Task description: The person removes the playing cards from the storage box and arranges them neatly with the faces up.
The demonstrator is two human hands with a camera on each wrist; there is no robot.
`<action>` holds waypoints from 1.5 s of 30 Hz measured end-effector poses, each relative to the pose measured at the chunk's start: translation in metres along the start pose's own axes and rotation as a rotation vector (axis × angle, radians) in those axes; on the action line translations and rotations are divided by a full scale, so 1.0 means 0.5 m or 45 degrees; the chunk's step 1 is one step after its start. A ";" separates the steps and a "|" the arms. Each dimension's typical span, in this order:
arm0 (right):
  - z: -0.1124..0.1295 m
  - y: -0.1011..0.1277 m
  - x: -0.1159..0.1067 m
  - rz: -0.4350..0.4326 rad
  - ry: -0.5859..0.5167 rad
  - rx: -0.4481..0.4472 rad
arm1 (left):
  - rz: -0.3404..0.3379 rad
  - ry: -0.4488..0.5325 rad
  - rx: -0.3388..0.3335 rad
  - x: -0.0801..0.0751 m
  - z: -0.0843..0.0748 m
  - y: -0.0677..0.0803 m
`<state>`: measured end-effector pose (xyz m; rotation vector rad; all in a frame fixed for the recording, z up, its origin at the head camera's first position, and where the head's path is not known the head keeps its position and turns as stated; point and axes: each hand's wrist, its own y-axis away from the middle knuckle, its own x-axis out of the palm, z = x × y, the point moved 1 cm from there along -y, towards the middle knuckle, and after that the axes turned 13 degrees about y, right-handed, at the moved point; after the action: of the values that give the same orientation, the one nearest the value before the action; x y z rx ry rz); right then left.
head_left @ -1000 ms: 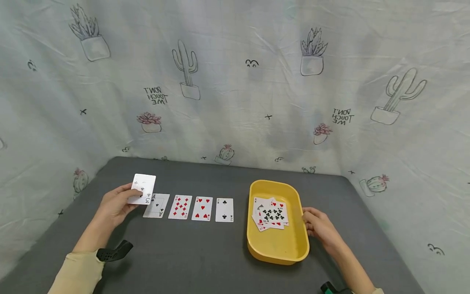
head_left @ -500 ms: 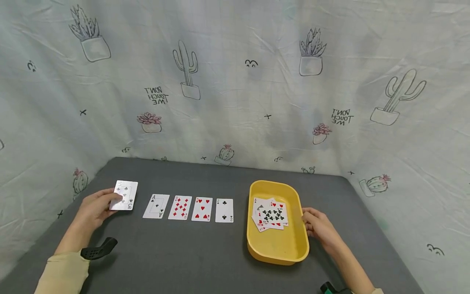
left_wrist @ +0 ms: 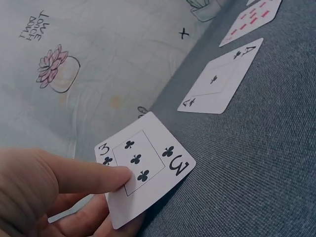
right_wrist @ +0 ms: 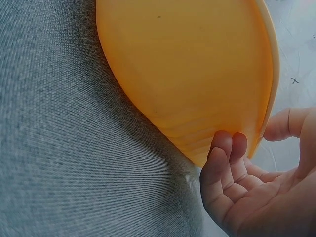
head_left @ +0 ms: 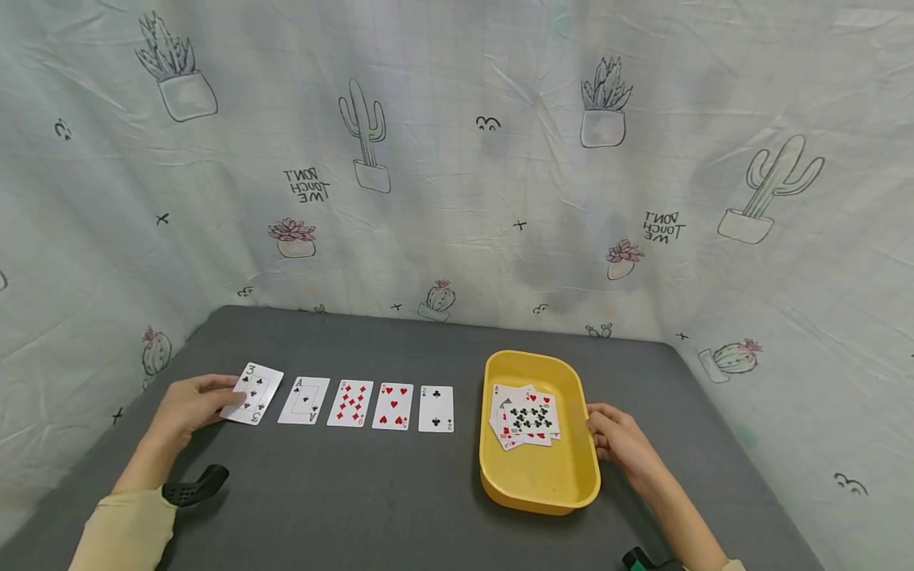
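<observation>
Three of clubs (head_left: 251,392) sits at the row's left end on the tabletop (head_left: 357,492), pinched by the left hand (head_left: 187,404): thin, light, slippery, best lifted by an edge. Right hand (head_left: 620,441) grips the yellow tray (head_left: 543,488).

free: table front (head_left: 371,492) | blocked: card row (head_left: 350,403), tray (head_left: 539,484), probably

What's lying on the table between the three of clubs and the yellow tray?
In the head view, four face-up cards lie in a row between the three of clubs and the yellow tray: ace of clubs, a diamonds card, five of hearts, two of clubs.
</observation>
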<state>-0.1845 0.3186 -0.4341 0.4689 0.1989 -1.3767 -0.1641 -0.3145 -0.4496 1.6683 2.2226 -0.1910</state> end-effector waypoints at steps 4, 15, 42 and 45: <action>0.001 0.000 0.001 0.004 0.002 0.001 | -0.030 -0.014 0.023 -0.004 0.000 0.003; 0.003 0.002 0.000 0.003 -0.003 0.000 | -0.068 -0.133 0.049 -0.005 -0.005 0.012; 0.007 0.000 -0.001 -0.006 0.013 0.009 | -0.146 -0.316 0.097 0.006 -0.013 0.023; 0.008 0.000 -0.001 -0.009 0.015 0.012 | -0.172 -0.332 0.124 0.009 -0.011 0.024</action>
<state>-0.1850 0.3175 -0.4302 0.4843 0.2036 -1.3824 -0.1548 -0.3051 -0.4448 1.4459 2.1560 -0.5280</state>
